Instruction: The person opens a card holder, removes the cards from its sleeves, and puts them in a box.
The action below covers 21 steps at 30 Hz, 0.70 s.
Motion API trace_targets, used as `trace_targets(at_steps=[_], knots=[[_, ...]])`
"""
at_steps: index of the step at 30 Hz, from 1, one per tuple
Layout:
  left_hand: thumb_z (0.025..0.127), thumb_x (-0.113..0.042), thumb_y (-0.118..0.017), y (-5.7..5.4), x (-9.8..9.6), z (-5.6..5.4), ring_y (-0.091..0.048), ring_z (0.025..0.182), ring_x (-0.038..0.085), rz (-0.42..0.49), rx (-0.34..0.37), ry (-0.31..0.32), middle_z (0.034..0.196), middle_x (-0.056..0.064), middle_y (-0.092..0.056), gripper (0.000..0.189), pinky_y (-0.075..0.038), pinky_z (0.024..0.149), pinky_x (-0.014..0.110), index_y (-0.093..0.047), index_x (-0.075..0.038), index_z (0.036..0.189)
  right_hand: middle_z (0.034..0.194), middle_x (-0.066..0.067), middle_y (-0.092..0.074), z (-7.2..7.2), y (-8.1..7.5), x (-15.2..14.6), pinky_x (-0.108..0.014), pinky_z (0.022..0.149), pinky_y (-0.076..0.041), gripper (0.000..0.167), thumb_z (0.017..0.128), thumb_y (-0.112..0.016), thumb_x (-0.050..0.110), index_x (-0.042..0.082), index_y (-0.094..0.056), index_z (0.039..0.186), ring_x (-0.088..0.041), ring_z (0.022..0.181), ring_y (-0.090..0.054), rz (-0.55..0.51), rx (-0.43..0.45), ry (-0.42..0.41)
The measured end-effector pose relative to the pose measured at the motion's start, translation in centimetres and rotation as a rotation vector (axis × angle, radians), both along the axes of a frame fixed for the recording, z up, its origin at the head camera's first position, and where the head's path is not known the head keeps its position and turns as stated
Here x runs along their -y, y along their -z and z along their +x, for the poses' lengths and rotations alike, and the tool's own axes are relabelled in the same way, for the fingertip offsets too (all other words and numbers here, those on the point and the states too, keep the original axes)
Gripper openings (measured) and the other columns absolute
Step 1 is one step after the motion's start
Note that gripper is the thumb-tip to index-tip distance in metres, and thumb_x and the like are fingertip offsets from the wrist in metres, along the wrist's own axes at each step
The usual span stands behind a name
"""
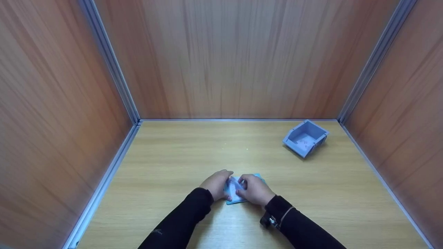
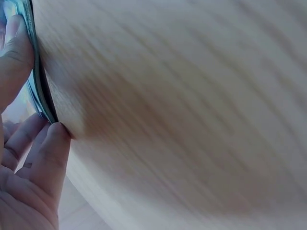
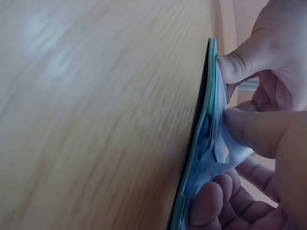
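Observation:
A flat, layered teal packet point(image 1: 236, 201) lies on the table close to the person, between the two hands. My left hand point(image 1: 217, 184) holds its left side, with the thumb point(image 2: 18, 55) on the near edge and fingertips at the far edge. My right hand point(image 1: 256, 190) is bent over the packet and pinches a thin whitish sheet point(image 3: 237, 151) between thumb and fingers. That sheet stands lifted and creased off the packet's top. The hands cover much of the packet, so its exact kind cannot be told.
A blue-grey plastic bin point(image 1: 298, 148) stands at the back right, turned at an angle, with something pale and small on its floor. Wood-grain panels with metal corner strips point(image 1: 116, 65) enclose the light wooden table point(image 1: 180, 148) on the left, back and right.

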<state>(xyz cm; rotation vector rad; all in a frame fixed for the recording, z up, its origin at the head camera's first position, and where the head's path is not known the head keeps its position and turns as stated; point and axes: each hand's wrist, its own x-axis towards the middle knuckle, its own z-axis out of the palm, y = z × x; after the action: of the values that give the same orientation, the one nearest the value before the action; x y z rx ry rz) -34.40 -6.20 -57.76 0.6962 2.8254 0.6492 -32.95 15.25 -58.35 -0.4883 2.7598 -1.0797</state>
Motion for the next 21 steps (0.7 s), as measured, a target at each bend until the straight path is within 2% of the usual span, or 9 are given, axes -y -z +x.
trace_targets(at_steps=[4, 6, 9, 12, 14, 16, 18, 19, 21], knots=[[0.079, -0.023, -0.106, 0.0, -0.1, -0.1, -0.066, 0.143, 0.031, 0.003, 0.006, -0.005, 0.15, 0.015, -0.071, 0.101, -0.051, 0.126, 0.047, -0.056, -0.003, 0.164, 0.091, -0.001, -0.066, 0.0, -0.1, -0.5, -0.03, 0.07, -0.05, 0.029, 0.096, -0.085, 0.01, 0.003, -0.073, 0.121, -0.015, 0.08, -0.059, -0.01, -0.049, 0.058], [0.078, -0.022, -0.107, 0.0, -0.1, -0.1, -0.067, 0.141, 0.03, 0.01, 0.008, -0.007, 0.147, 0.014, -0.071, 0.101, -0.052, 0.125, 0.047, -0.056, -0.004, 0.164, 0.095, -0.003, -0.068, 0.0, -0.2, -0.8, -0.032, 0.074, -0.054, 0.039, 0.095, -0.085, 0.008, 0.003, -0.068, 0.13, -0.016, 0.085, -0.062, -0.016, -0.076, 0.094], [0.077, -0.021, -0.107, 0.0, 0.0, -0.1, -0.067, 0.14, 0.03, 0.019, -0.001, -0.003, 0.146, 0.013, -0.072, 0.096, -0.052, 0.124, 0.047, -0.061, -0.004, 0.159, 0.101, -0.008, -0.071, -0.1, -0.3, -1.4, -0.038, 0.079, -0.059, 0.063, 0.093, -0.088, 0.005, 0.003, -0.059, 0.149, -0.019, 0.088, -0.066, -0.048, -0.089, 0.147], [0.075, -0.022, -0.108, 0.1, 0.1, -0.2, -0.07, 0.128, 0.026, 0.021, -0.028, 0.018, 0.135, 0.01, -0.074, 0.081, -0.057, 0.117, 0.044, -0.071, -0.005, 0.145, 0.11, -0.012, -0.073, -0.2, -0.4, -2.0, -0.043, 0.086, -0.06, 0.075, 0.092, -0.09, 0.005, 0.004, -0.055, 0.157, -0.022, 0.095, -0.067, -0.065, -0.093, 0.187], [0.074, -0.023, -0.109, 0.3, 0.1, -0.3, -0.069, 0.115, 0.021, 0.017, -0.049, 0.032, 0.123, 0.006, -0.073, 0.071, -0.06, 0.109, 0.04, -0.076, -0.006, 0.135, 0.114, -0.012, -0.073, -0.2, -0.5, -2.2, -0.045, 0.09, -0.06, 0.062, 0.093, -0.091, 0.007, 0.003, -0.064, 0.149, -0.023, 0.099, -0.067, -0.055, -0.088, 0.204], [0.073, -0.025, -0.109, 0.4, 0.2, -0.4, -0.065, 0.106, 0.017, 0.008, -0.064, 0.042, 0.114, 0.003, -0.07, 0.065, -0.061, 0.102, 0.038, -0.08, -0.007, 0.128, 0.115, -0.011, -0.073, -0.2, -0.5, -2.4, -0.045, 0.093, -0.059, 0.04, 0.096, -0.09, 0.012, 0.003, -0.075, 0.132, -0.022, 0.101, -0.067, -0.036, -0.079, 0.219], [0.073, -0.026, -0.109, 0.5, 0.2, -0.5, -0.064, 0.103, 0.015, 0.003, -0.071, 0.045, 0.112, 0.002, -0.069, 0.063, -0.061, 0.101, 0.036, -0.081, -0.007, 0.126, 0.113, -0.008, -0.073, -0.2, -0.5, -2.6, -0.044, 0.093, -0.059, 0.02, 0.1, -0.088, 0.021, 0.006, -0.081, 0.112, -0.02, 0.1, -0.067, -0.018, -0.062, 0.233], [0.073, -0.026, -0.109, 0.5, 0.2, -0.5, -0.064, 0.103, 0.015, 0.001, -0.07, 0.044, 0.111, 0.001, -0.069, 0.063, -0.061, 0.1, 0.036, -0.081, -0.006, 0.126, 0.109, -0.005, -0.074, -0.3, -0.5, -2.7, -0.042, 0.091, -0.058, 0.017, 0.102, -0.086, 0.025, 0.008, -0.083, 0.103, -0.019, 0.097, -0.066, -0.014, -0.059, 0.238], [0.074, -0.025, -0.109, 0.4, 0.1, -0.4, -0.065, 0.104, 0.015, 0.0, -0.065, 0.041, 0.112, 0.002, -0.069, 0.062, -0.061, 0.101, 0.036, -0.081, -0.006, 0.126, 0.102, -0.003, -0.075, -0.4, -0.6, -2.9, -0.04, 0.086, -0.057, 0.024, 0.105, -0.083, 0.032, 0.012, -0.083, 0.092, -0.018, 0.091, -0.065, -0.012, -0.053, 0.249]])
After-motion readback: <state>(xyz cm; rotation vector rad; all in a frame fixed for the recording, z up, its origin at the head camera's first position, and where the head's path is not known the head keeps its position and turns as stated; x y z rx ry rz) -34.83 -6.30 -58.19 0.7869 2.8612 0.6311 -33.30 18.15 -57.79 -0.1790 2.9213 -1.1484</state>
